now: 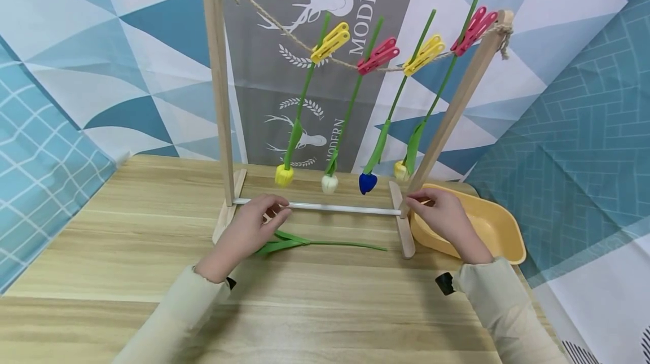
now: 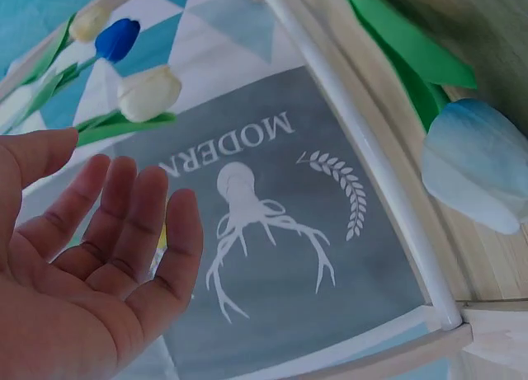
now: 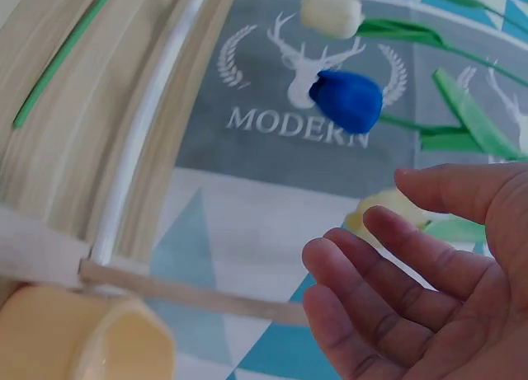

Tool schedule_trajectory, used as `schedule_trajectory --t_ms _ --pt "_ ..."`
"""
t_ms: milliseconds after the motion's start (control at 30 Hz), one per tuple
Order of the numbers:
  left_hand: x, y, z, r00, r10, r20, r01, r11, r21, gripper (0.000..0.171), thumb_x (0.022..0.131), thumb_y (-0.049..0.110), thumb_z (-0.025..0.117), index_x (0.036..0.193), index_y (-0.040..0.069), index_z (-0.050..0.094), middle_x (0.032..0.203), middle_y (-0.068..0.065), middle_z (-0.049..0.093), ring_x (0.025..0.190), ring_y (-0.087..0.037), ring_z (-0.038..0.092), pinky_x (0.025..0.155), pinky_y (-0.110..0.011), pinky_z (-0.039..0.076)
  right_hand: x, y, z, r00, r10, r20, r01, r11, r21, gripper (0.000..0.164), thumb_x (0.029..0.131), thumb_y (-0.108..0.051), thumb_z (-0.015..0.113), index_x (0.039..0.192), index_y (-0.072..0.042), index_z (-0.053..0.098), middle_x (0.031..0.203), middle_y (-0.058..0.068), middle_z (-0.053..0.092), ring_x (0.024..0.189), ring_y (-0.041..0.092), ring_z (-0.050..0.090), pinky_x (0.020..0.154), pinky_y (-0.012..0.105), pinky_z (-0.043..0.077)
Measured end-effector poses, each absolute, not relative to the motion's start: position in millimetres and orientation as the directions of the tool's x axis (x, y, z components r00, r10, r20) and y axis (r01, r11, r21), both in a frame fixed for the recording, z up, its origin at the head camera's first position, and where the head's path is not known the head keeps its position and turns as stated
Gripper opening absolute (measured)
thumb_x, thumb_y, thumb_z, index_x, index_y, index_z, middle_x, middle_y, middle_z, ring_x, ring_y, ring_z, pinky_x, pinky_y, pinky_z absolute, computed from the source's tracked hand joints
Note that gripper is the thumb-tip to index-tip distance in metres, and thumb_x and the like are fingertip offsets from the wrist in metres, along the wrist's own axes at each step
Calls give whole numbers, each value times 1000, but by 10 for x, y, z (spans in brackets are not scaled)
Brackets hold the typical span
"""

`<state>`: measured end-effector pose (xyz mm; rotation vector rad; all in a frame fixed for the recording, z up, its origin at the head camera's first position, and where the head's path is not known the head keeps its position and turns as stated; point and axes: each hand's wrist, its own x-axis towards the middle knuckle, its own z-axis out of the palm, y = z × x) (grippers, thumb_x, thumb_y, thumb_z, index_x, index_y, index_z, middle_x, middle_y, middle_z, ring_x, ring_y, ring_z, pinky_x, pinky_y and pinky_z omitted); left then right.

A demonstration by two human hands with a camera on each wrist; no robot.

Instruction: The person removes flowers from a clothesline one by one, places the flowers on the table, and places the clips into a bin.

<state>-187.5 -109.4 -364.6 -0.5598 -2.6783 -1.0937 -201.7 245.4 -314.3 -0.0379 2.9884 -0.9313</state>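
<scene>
A blue-and-white tulip point(image 2: 477, 167) lies on a wooden desk point(image 1: 330, 307) near a person's left hand point(image 1: 253, 223), its fingers loosely parted; the right hand point(image 1: 440, 213), likewise relaxed, hovers beside a yellow tub point(image 1: 490, 220). Beyond, four tulips point(image 1: 368, 183) hang head-down, clipped by yellow and red clothespins point(image 1: 378, 56) to a rope point(image 1: 275, 21) strung between wooden posts point(image 1: 219, 93) before a deer-print backdrop point(image 1: 254, 87).

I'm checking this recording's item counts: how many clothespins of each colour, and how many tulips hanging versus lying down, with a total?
Yellow plastic clothespins: 2
Pinkish-red plastic clothespins: 2
Green-stemmed tulips hanging head-down (yellow, white, blue, pale yellow): 4
Pale blue-and-white tulip with green leaves, lying down: 1
Total: 9
</scene>
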Motion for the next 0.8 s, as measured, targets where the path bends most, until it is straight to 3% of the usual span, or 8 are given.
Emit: schedule_trajectory --t_ms 233,567,800 --pt "-1877 -1194 -3577 -927 191 324 369 630 684 26 94 27 57 109 7 63 90 -3 65 82 -15 60 74 -32 51 -2040 2288 -3100 -999 -39 -31 -12 796 -605 39 92 -41 55 115 -11 65 109 11 64 92 22 57 70 27 48" --pt "-1905 -1223 -3522 -937 116 329 332 585 740 27 94 29 56 110 8 63 99 -6 64 89 -18 59 76 -35 51 -2118 2042 -3040 -996 -88 19 -76 718 -692 33 92 -38 57 112 -13 66 97 7 66 83 19 58 66 28 48" --pt "-1922 -1203 -3470 -935 67 348 329 529 782 30 94 31 55 111 7 61 102 -7 63 91 -19 59 76 -35 50 -2121 1889 -2969 -993 -108 46 -107 679 -726 31 91 -37 59 111 -14 67 99 7 68 85 18 62 69 28 50"
